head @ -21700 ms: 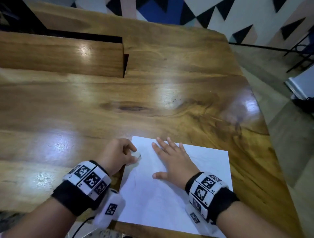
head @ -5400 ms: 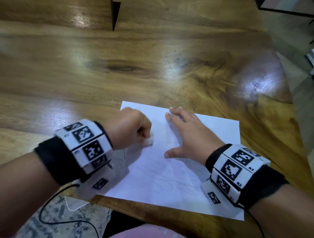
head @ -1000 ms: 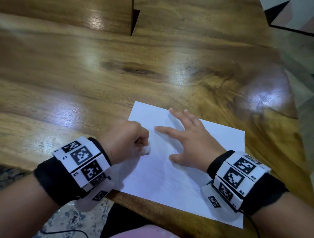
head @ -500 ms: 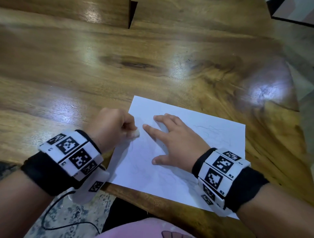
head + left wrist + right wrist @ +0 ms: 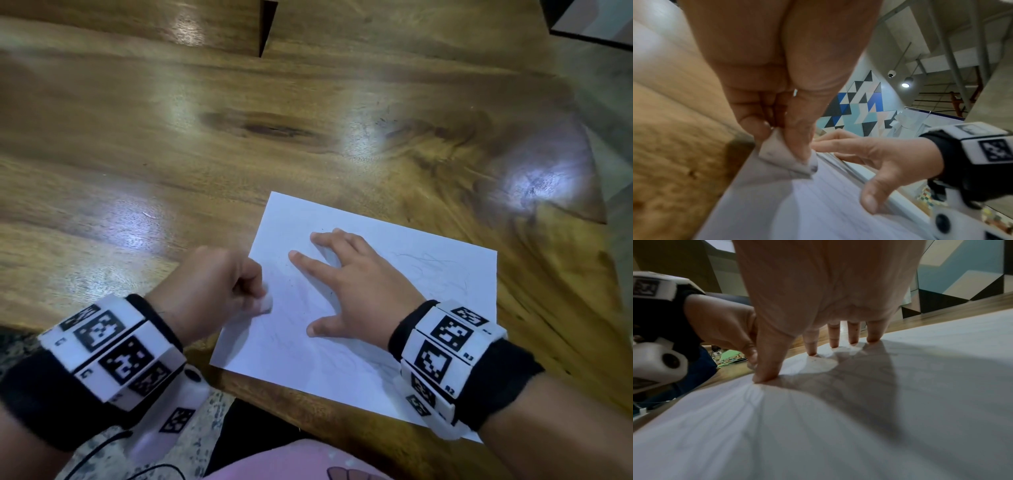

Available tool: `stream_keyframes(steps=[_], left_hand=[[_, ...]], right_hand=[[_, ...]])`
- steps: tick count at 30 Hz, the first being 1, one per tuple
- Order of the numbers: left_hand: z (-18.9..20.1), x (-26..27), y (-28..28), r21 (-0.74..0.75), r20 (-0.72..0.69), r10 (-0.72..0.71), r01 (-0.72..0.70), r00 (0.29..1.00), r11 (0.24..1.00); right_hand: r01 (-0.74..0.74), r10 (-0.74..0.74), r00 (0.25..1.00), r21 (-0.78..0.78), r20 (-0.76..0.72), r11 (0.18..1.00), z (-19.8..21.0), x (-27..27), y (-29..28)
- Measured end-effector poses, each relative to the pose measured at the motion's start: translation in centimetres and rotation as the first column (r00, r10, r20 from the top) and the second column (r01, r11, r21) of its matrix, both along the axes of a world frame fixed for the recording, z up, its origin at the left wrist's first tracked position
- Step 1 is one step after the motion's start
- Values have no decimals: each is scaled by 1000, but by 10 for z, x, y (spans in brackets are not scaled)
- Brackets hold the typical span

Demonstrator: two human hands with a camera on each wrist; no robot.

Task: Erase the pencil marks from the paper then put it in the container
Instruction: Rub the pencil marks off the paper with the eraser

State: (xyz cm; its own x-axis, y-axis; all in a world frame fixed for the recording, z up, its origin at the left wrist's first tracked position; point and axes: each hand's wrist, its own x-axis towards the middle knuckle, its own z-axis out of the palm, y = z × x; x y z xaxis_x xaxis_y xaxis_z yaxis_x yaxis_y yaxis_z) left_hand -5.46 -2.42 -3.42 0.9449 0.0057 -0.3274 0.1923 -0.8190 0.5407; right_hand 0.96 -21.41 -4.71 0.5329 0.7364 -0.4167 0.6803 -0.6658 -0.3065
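Observation:
A white sheet of paper (image 5: 404,329) lies near the front edge of the wooden table (image 5: 239,137), with faint pencil scribbles (image 5: 428,263) toward its right side. My left hand (image 5: 219,291) pinches a small white eraser (image 5: 266,304) and presses it on the paper's left edge; the left wrist view shows the eraser (image 5: 785,155) between thumb and fingers. My right hand (image 5: 349,284) lies flat with spread fingers on the middle of the paper (image 5: 859,418), holding it down, its fingertips (image 5: 833,344) and thumb pressed to the sheet.
A raised wooden panel (image 5: 137,24) with a dark gap (image 5: 269,27) stands at the back left of the table. The table's right edge (image 5: 596,178) drops to the floor. A cable (image 5: 113,445) hangs below my left wrist.
My left hand with the eraser has moved down along the paper's left edge. My right hand stays flat on the sheet, fingers spread a little wider.

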Motion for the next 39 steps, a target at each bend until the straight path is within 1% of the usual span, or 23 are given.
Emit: stream_keyframes(steps=[1,4,6,8,11,12,13,16,17,19,21,23,24,28,30,31,33,34,35,39], left_hand=[[0,2,0,-7,18,20,-20,1000,1000],[-2,22,-3,-3,157,130,-131,979,991],[-3,29,-4,-6,184,157,-159,970,987],[-3,22,-1,3,153,124,-126,980,992],[2,4,3,5,16,22,-22,1000,1000],[3,4,3,2,-4,12,-12,1000,1000],[3,7,2,4,6,20,-20,1000,1000],[1,29,-1,16,113,95,-97,989,995],[0,33,-3,14,122,114,-116,986,993],[-2,29,-2,19,107,102,-104,989,994],[-1,12,-2,6,48,44,-45,998,999],[-1,3,-2,-30,3,29,-29,1000,999],[-1,5,-1,-34,13,45,-44,999,998],[-5,31,-3,-9,128,126,-126,984,992],[-6,28,-2,12,137,106,-108,985,994],[-5,21,0,24,116,66,-69,991,997],[-2,8,3,20,22,-7,6,1000,1000],[-2,5,4,13,-15,-21,21,1000,1000],[-1,5,5,10,-16,-19,19,1000,1000],[-5,15,2,4,154,74,-75,985,997]], right_hand=[[3,-3,1000,-1,-3,1000,0,0,0],[7,-7,1000,1,-3,1000,1,-1,0],[12,-12,1000,1,-3,1000,1,-2,0],[13,-13,1000,1,-4,1000,1,-1,1],[17,-17,1000,4,-10,1000,1,-2,1],[16,-16,1000,3,-8,1000,1,-1,1],[14,-14,1000,1,-7,1000,1,-2,1],[19,-19,1000,4,-9,1000,2,-2,1],[23,-23,1000,7,-10,1000,2,-2,1],[23,-23,1000,3,-6,1000,1,-2,1],[25,-25,1000,0,-8,1000,1,-2,1],[24,-24,1000,2,-10,1000,1,-2,1],[21,-21,1000,2,-9,1000,2,-2,1],[24,-24,1000,3,-11,1000,2,-2,1],[26,-26,1000,5,-14,1000,3,-2,1],[26,-26,1000,3,-17,1000,3,-2,1],[24,-24,1000,-2,-18,1000,4,-2,1],[21,-21,1000,-3,-17,1000,4,-2,2],[19,-19,1000,-3,-14,1000,4,-2,2],[32,-32,999,4,-15,999,3,-2,2]])
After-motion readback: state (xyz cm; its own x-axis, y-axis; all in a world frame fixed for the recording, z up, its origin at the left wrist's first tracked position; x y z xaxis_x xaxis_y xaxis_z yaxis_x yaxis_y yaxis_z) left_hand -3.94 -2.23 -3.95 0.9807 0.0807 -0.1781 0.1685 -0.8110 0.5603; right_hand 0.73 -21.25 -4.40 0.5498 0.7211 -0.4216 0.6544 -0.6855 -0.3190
